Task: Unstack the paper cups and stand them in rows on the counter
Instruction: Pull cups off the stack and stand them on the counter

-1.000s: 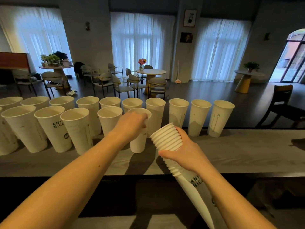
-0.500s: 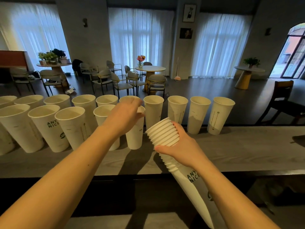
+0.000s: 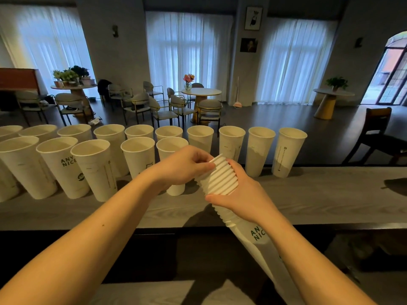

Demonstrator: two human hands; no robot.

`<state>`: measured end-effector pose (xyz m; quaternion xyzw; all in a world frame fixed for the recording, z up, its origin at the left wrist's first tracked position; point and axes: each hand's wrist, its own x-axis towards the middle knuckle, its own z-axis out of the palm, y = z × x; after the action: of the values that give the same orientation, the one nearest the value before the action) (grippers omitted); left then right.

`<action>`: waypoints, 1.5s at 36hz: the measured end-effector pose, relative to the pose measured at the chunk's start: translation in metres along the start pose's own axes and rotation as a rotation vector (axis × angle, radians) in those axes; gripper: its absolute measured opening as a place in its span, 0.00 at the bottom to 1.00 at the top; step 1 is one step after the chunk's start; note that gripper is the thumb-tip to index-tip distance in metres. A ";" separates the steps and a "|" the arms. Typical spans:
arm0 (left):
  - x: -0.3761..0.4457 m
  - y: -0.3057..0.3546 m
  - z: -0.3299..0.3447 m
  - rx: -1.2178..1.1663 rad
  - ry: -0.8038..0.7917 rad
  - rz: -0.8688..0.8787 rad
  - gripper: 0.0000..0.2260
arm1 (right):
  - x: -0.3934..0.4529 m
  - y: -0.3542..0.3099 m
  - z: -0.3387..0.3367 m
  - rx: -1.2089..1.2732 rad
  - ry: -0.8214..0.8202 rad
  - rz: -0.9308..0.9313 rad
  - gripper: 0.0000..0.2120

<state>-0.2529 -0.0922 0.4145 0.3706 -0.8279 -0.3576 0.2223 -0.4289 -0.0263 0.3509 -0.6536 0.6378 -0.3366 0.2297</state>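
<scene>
A tilted stack of nested white paper cups (image 3: 220, 179) runs from the counter's middle down toward me. My right hand (image 3: 239, 192) is wrapped around its ribbed upper part. My left hand (image 3: 185, 164) pinches the rim of the topmost cup in that stack. On the grey counter (image 3: 319, 194) white paper cups stand upright in two rows: a back row (image 3: 231, 143) of several cups and a front row (image 3: 92, 168) of several cups on the left. The front row's rightmost cup (image 3: 170, 148) stands just behind my left hand, partly hidden by it.
The counter's right part beyond the last cup (image 3: 288, 150) is bare wood. Past the counter lies a café floor with round tables (image 3: 201, 93) and chairs (image 3: 378, 128). A dark ledge runs below the counter's near edge.
My left hand has let go of the cup it set down in the front row and moved right onto the stack's top rim. My right hand holds the stack as before.
</scene>
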 end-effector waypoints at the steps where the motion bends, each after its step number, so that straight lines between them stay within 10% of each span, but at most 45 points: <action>1: 0.001 0.000 0.001 -0.012 0.016 -0.008 0.07 | -0.001 0.001 -0.002 -0.005 -0.002 -0.004 0.51; 14: 0.014 0.029 -0.019 0.326 0.664 0.063 0.15 | -0.013 0.040 -0.033 -0.015 0.011 0.058 0.46; 30: 0.063 -0.020 0.043 0.908 0.352 0.005 0.12 | -0.021 0.059 -0.045 0.011 0.026 0.099 0.49; 54: 0.052 -0.006 0.034 0.625 0.459 0.168 0.14 | -0.002 0.039 -0.036 0.090 0.033 0.007 0.43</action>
<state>-0.3041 -0.1208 0.3933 0.4215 -0.8532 0.0234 0.3064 -0.4814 -0.0229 0.3461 -0.6350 0.6279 -0.3747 0.2493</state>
